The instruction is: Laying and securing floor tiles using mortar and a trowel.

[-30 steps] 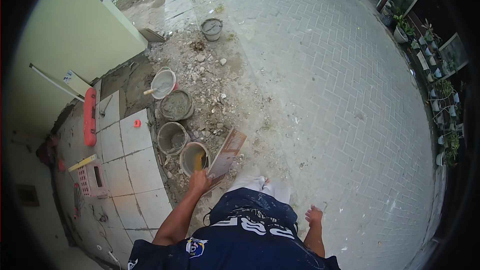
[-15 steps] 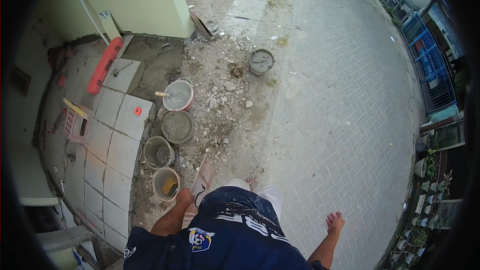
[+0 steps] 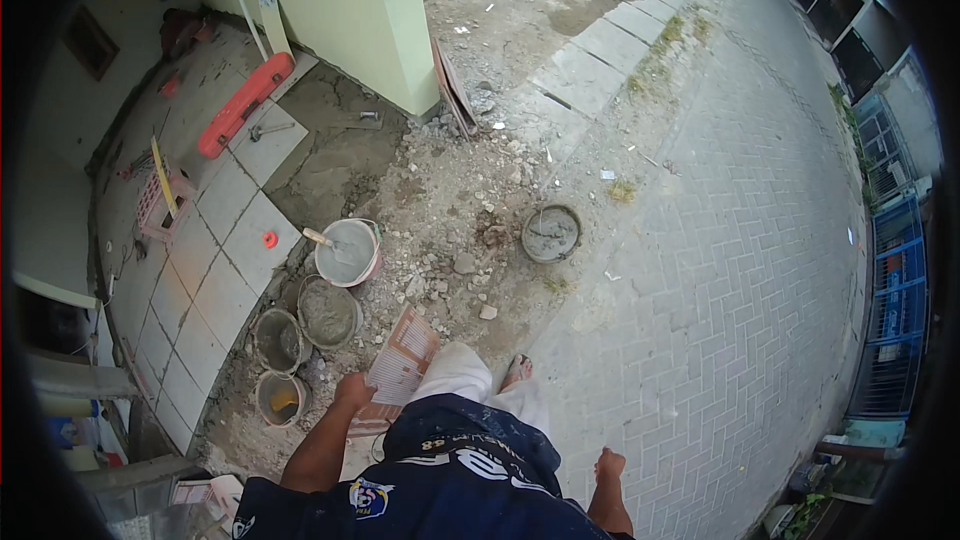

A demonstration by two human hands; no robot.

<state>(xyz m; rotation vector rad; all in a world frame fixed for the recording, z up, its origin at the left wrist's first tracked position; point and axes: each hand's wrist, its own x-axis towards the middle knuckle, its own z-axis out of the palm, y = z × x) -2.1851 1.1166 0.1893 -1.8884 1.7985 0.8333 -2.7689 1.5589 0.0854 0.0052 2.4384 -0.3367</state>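
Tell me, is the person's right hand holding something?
No, the right hand hangs bare beside the leg, while the left hand grips a flat printed tile.

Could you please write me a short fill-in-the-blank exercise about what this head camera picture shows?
1. The left hand holds a flat printed ____.
2. The right hand holds ____.
3. A trowel handle sticks out of the ____ bucket of mortar.
4. The long orange spirit level lies near the pale green ____.

Missing words: tile; nothing; white; wall
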